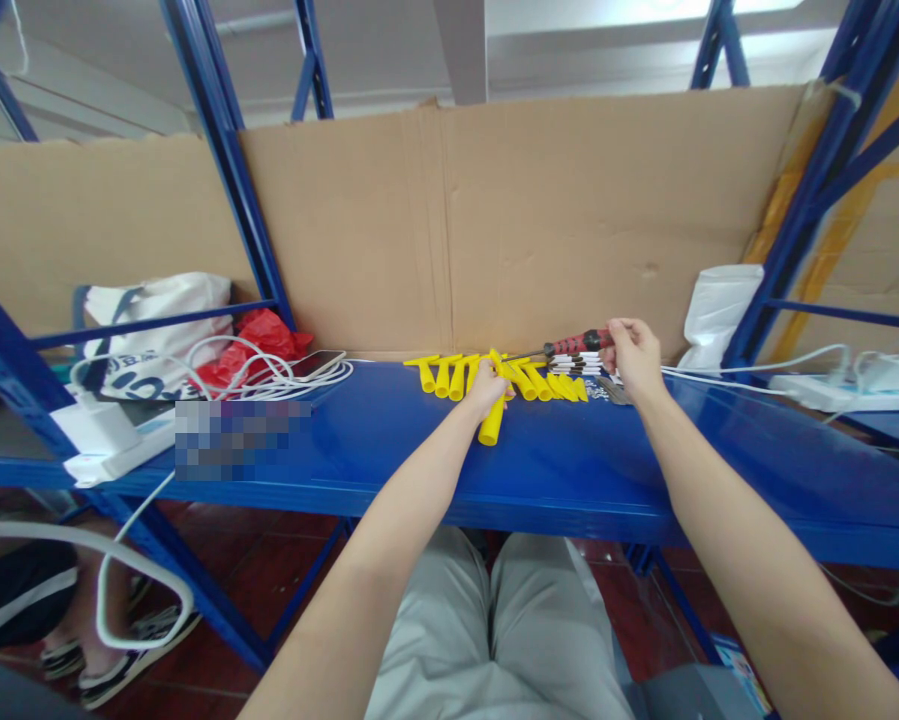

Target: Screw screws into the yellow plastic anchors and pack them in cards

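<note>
My left hand is closed around a yellow plastic piece with a thick tubular handle, held just above the blue shelf top. A screwdriver with a red and black handle is gripped at its end by my right hand. Its shaft points left, and the tip meets or nearly meets the upper end of the yellow piece; the exact contact is too small to tell. Similar yellow pieces lie in a row behind my left hand, with smaller yellow parts at the right. Beneath the screwdriver is a stack of dark-and-white strips.
Cardboard walls off the back of the blue shelf. Leftward lie white cables, a red plastic bag, a cloth bag and a power strip. A white packet leans at the right post. Another person's leg shows lower left.
</note>
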